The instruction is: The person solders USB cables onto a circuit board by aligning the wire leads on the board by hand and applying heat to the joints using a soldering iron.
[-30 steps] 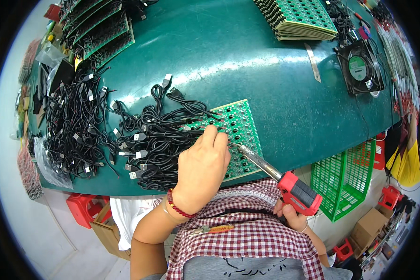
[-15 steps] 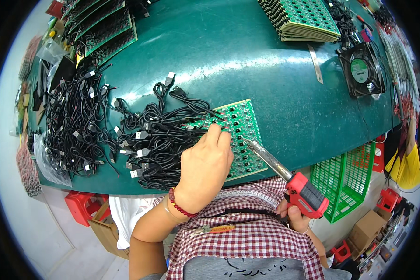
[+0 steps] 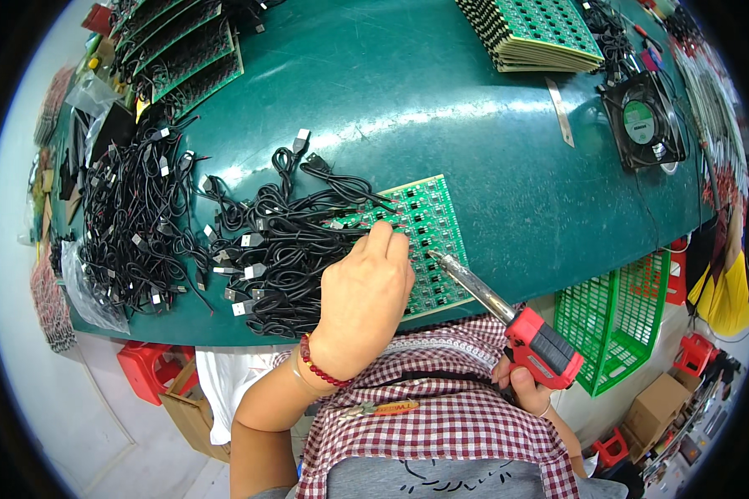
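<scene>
A green circuit board panel lies on the table in front of me, with black USB cables bunched over its left part. My left hand rests over the board with thumb and fingers pinched together. What they hold is hidden beneath them. My right hand grips a soldering iron by its red and black handle. The iron's metal tip points up and left, at the small parts on the board just right of my left fingertips. Whether the tip touches the board I cannot tell.
A heap of USB cables lies further left. Boards with cables stand back left; a stack of boards sits back right. Also right are a metal strip and a black fan. A green basket stands below the table edge.
The soldering iron has shifted very slightly left and toward me. My left hand stays pinched in nearly the same place.
</scene>
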Tool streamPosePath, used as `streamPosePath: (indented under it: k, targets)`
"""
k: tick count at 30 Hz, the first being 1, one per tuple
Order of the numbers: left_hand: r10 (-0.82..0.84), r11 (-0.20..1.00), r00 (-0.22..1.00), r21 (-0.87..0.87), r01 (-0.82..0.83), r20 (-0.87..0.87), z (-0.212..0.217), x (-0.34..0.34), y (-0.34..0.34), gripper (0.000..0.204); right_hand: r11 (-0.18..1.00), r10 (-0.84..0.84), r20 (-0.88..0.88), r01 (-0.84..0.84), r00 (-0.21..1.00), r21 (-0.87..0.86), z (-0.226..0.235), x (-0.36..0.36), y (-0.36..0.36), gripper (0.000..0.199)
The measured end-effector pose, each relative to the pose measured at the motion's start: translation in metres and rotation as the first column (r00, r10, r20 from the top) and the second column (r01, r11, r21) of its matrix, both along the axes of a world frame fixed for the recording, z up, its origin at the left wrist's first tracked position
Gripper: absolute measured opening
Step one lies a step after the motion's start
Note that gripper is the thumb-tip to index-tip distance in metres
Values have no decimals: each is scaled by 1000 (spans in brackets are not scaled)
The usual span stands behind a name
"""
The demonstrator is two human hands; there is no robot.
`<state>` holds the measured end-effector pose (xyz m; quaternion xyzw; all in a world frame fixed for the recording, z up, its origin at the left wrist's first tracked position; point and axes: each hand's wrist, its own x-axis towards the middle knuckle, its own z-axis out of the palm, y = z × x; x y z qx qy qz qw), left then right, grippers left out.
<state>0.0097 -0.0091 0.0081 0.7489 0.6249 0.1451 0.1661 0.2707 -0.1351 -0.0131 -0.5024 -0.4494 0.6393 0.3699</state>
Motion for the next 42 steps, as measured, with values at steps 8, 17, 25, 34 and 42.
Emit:
streamPosePath:
  k: [8, 17, 25, 34, 42]
  targets:
    - [-37, 999, 999, 21, 36, 40, 0, -2, 3, 13, 995, -62, -61, 56, 996, -88, 7, -2, -3, 23]
    - [-18, 999, 1000, -27, 19, 21, 3, 0, 8, 14, 993, 27, 9, -26, 1000, -117, 4, 2, -5, 21]
    - [-7, 1000, 1000, -8, 8, 24, 3, 1, 7, 14, 996, 34, 81, -27, 996, -89, 3, -7, -3, 41]
    - [-16, 1000, 1000, 9, 16, 24, 2, 2, 8, 14, 997, 37, -13, -38, 999, -74, 0, 1, -8, 24]
    - [15, 992, 989, 125, 3, -144, 2, 10, -1, 6, 974, -222, 15, 221, 975, 46, 4, -6, -1, 44]
